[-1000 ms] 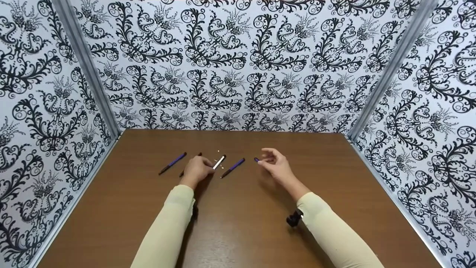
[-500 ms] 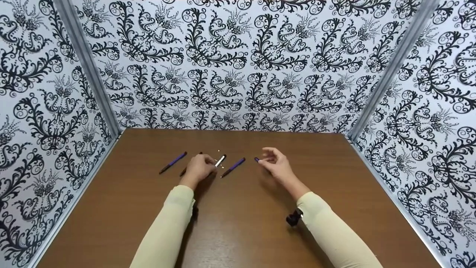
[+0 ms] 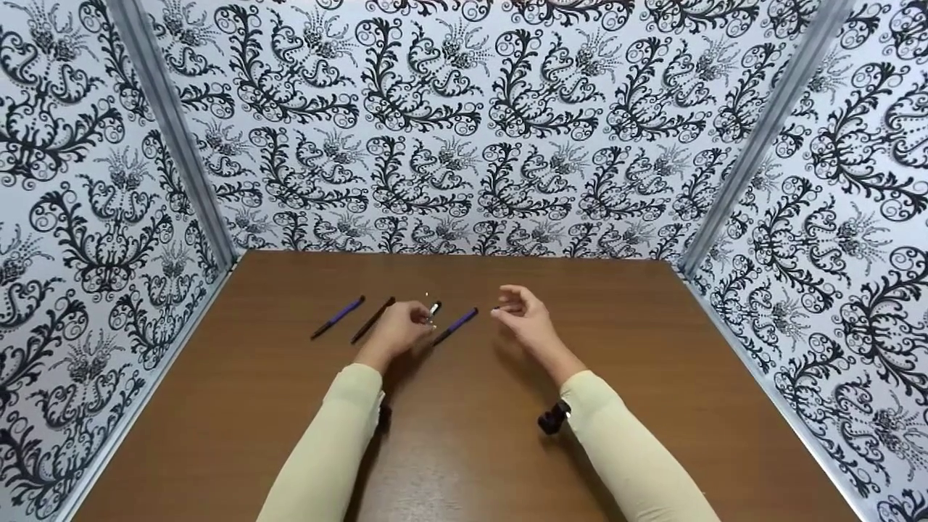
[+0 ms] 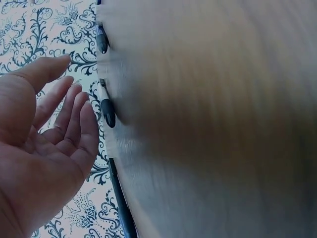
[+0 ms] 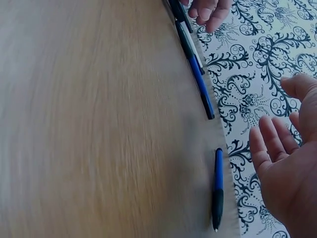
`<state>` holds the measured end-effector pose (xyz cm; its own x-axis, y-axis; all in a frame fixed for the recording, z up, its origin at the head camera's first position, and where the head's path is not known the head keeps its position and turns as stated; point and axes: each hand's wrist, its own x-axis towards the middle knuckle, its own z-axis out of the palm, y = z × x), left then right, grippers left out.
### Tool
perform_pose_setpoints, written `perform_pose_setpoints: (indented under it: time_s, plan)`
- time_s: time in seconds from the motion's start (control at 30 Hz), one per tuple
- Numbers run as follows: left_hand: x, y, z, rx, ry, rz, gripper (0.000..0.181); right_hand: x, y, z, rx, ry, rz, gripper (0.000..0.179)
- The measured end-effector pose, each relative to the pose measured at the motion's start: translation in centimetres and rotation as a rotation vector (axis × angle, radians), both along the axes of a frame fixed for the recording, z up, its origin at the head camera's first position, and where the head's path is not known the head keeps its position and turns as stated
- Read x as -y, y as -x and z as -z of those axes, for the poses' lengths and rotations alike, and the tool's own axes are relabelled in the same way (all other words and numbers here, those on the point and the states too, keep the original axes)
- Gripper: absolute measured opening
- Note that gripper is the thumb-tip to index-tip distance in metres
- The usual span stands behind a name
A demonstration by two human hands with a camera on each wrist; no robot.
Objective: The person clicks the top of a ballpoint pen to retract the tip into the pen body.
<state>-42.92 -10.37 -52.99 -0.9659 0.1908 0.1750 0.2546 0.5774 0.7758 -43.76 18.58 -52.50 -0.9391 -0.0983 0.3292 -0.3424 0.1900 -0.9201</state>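
My left hand (image 3: 401,328) is over the white pen (image 3: 435,308) and hides most of it in the head view. In the left wrist view the fingers of that hand (image 4: 54,134) are loosely bent with nothing in them, apart from the white pen with a black grip (image 4: 107,108). My right hand (image 3: 529,319) hovers above a blue pen (image 5: 218,188), which it mostly covers in the head view. Its fingers look relaxed and hold nothing. Between the hands lies another blue pen (image 3: 458,324).
A dark pen (image 3: 373,320) and a blue pen (image 3: 338,317) lie slanted left of my left hand. Small white specks dot the wooden table (image 3: 464,420) near the white pen. Patterned walls (image 3: 464,145) enclose the back and sides.
My left hand has shifted a little right, uncovering the dark pen and covering more of the white pen. My right hand has drifted slightly left. The pens stay in place.
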Motion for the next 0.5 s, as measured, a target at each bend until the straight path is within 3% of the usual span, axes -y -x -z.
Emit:
perform_pose_setpoints:
  time_s: [0.27,0.5]
  plan:
    - [-0.9,-0.3,-0.5,-0.033,-0.011,0.063,0.029,1.1,0.8,0.5,0.029,0.061,0.017,0.049]
    - [-1.8,-0.6,-0.9,-0.014,-0.015,0.069,0.031,2.0,1.3,1.0,0.011,0.074,0.025,0.052]
